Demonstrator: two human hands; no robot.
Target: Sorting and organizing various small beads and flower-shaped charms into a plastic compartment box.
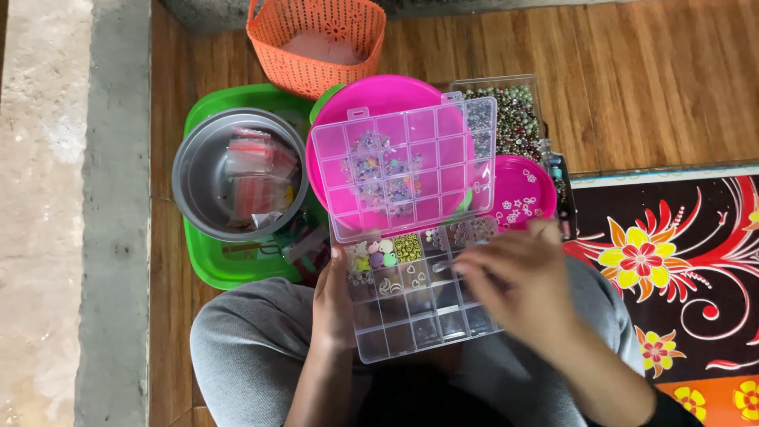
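Clear plastic compartment box (411, 296), rectangular, gridded into small square cells, rests on the person's lap at lower centre of frame. Its hinged lid (405, 166) stands open and tilts away toward the top of frame, so the long axis of box plus lid runs bottom to top, slightly leaning right. Upper cells hold small beads (389, 255): pastel rounds, yellow-speckled ones, pale ring shapes. Lower cells look bare.

Left hand (332, 304) grips the box's left edge, fingers curled around it. Right hand (514, 289) lies over the box's right half, motion-blurred; fingers bent down toward the cells, but whether they pinch anything cannot be told. It hides several right-hand cells.

Behind the lid: glossy pink round plate (379, 99), a smaller pink lid (523, 194) with white bits, and a clear box of mixed pearly beads (514, 119). Left of centre, a steel bowl (194, 170) with small plastic packets sits on a green tray (205, 265). Orange perforated basket (316, 43) at top. Wooden floor (632, 79); floral mat (672, 261) at right.
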